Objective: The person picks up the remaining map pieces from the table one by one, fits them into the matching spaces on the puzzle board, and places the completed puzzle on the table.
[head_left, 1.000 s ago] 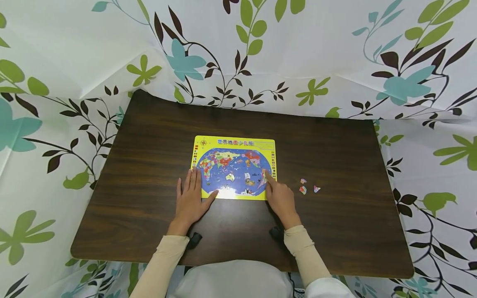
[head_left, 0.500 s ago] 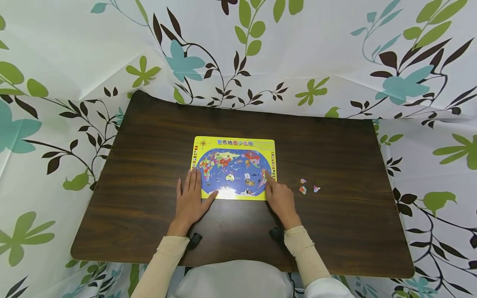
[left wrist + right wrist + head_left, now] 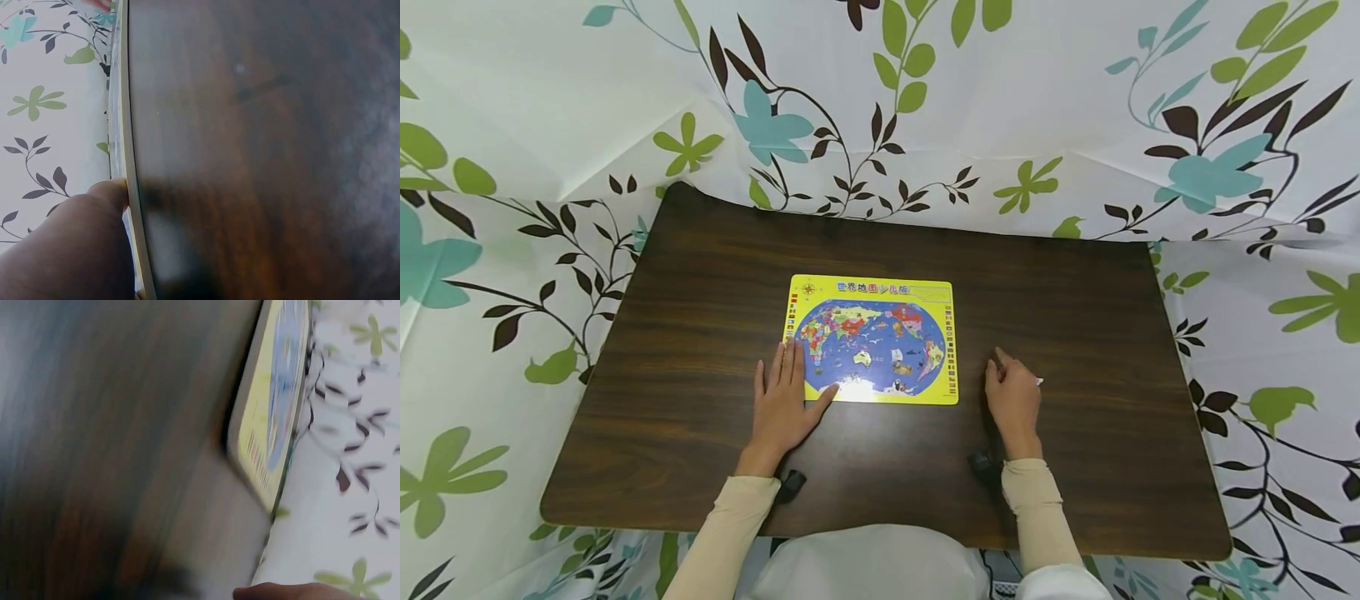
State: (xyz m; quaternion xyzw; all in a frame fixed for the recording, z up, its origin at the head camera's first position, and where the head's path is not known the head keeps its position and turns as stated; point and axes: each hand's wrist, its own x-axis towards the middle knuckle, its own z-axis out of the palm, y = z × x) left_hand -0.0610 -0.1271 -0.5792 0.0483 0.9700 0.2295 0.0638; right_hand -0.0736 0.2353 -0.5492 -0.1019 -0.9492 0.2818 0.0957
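A yellow-bordered world map puzzle board [image 3: 880,340] with a blue oval map lies flat. My left hand [image 3: 781,407] rests on its lower left edge with straight fingers, the thumb [image 3: 110,190] at the near edge in the left wrist view. To the right of the board, apart from it, is my right hand [image 3: 1017,402], its fingers partly bent over the table. A small puzzle piece [image 3: 1039,382] peeks out at the hand's right side. What lies beneath the right hand is hidden. One finger [image 3: 294,592] shows at the bottom of the blurred right wrist view.
The dark wooden table [image 3: 700,292] extends widely around the board. A white curtain [image 3: 1075,100] printed with leaves and flowers hangs behind and beside it. A small black object [image 3: 790,485] is at the left wrist.
My right hand has left the map's right side and moved right, over the spot where the small puzzle pieces lay. Two of them are now out of sight. The left hand has stayed put.
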